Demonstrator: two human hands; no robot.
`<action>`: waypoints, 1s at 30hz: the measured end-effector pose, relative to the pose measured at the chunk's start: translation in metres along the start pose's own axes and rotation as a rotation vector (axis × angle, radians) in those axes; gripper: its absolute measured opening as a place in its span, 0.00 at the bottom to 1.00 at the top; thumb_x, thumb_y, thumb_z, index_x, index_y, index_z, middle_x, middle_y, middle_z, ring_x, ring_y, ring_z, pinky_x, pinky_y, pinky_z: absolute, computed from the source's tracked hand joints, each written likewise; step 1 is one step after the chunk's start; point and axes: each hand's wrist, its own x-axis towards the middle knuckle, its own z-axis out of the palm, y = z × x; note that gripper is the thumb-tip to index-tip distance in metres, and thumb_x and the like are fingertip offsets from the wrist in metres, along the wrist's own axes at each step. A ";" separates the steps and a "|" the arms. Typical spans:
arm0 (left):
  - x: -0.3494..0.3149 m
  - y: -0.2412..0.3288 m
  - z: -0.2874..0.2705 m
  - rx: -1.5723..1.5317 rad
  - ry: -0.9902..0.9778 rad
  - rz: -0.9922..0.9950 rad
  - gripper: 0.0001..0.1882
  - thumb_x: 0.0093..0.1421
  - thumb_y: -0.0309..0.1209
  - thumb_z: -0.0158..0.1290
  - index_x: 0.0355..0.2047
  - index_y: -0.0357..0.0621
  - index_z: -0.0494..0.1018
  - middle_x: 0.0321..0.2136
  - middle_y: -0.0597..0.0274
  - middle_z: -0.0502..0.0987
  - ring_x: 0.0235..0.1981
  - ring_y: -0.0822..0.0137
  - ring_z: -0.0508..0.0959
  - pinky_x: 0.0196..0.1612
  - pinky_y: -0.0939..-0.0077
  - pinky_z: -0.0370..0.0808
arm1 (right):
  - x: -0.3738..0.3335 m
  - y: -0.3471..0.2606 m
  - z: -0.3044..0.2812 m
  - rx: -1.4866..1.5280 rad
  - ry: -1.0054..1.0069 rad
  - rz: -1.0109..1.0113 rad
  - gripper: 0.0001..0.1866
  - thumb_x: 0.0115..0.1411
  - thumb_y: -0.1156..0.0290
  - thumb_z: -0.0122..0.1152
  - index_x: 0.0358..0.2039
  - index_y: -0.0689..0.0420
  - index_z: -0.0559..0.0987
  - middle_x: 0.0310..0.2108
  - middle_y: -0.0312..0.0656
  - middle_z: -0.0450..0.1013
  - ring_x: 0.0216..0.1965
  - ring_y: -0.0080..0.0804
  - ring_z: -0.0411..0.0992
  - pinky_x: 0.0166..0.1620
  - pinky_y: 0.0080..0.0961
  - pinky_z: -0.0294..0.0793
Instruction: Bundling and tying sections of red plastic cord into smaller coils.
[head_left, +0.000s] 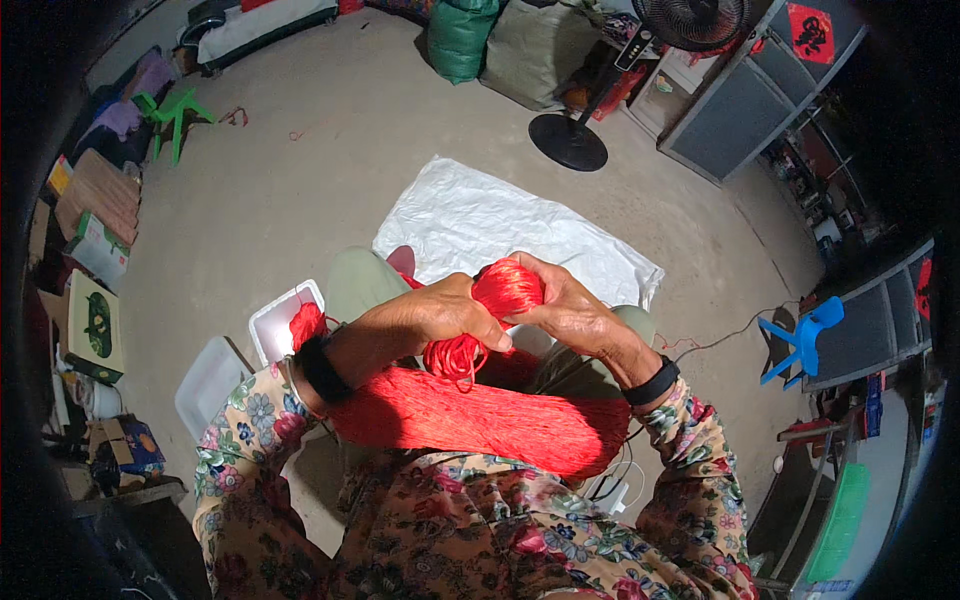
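Note:
Between my hands is a glossy red cord bundle (507, 288), rounded at the top, with looped red cord (455, 358) hanging below it. My left hand (458, 312) is closed around its left and lower side, thumb pointing right. My right hand (566, 305) grips it from the right, fingers curled over the far side. A thick hank of red strands (480, 420) lies across my lap under my forearms. More red cord (308, 324) sits in a white foam box (268, 330) left of my knee. Fingertips behind the bundle are partly hidden.
A white sheet (480, 215) lies on the floor ahead. Beyond it stand a black fan (568, 142), a green sack (461, 40) and a pale sack (540, 50). A blue stool (803, 340) is at right, a green stool (178, 118) far left. Cartons (95, 325) line the left side.

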 end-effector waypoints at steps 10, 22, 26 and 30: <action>0.006 -0.037 -0.003 0.526 -0.002 0.408 0.13 0.50 0.36 0.61 0.23 0.37 0.77 0.12 0.63 0.72 0.16 0.75 0.70 0.21 0.74 0.65 | -0.016 0.016 0.005 0.004 -0.033 -0.045 0.23 0.52 0.72 0.67 0.48 0.58 0.71 0.40 0.34 0.71 0.42 0.20 0.68 0.48 0.22 0.69; 0.005 -0.035 0.007 0.626 0.262 0.344 0.22 0.45 0.39 0.63 0.34 0.33 0.75 0.24 0.60 0.76 0.24 0.69 0.76 0.28 0.78 0.70 | -0.022 0.013 -0.007 0.022 -0.041 -0.164 0.20 0.54 0.67 0.68 0.46 0.61 0.76 0.47 0.39 0.68 0.50 0.28 0.66 0.56 0.27 0.63; 0.016 -0.024 -0.004 0.039 -0.007 0.111 0.19 0.46 0.34 0.62 0.35 0.33 0.74 0.21 0.62 0.76 0.20 0.70 0.76 0.25 0.78 0.71 | -0.016 0.002 -0.018 -0.156 -0.052 -0.205 0.19 0.54 0.66 0.69 0.44 0.59 0.78 0.47 0.38 0.68 0.49 0.28 0.66 0.55 0.27 0.63; 0.016 -0.022 -0.005 0.074 -0.002 0.157 0.15 0.47 0.28 0.61 0.34 0.34 0.74 0.23 0.64 0.76 0.23 0.72 0.77 0.28 0.77 0.72 | -0.018 -0.005 -0.020 -0.274 -0.025 -0.181 0.17 0.56 0.66 0.68 0.43 0.59 0.78 0.47 0.36 0.67 0.48 0.27 0.66 0.53 0.26 0.64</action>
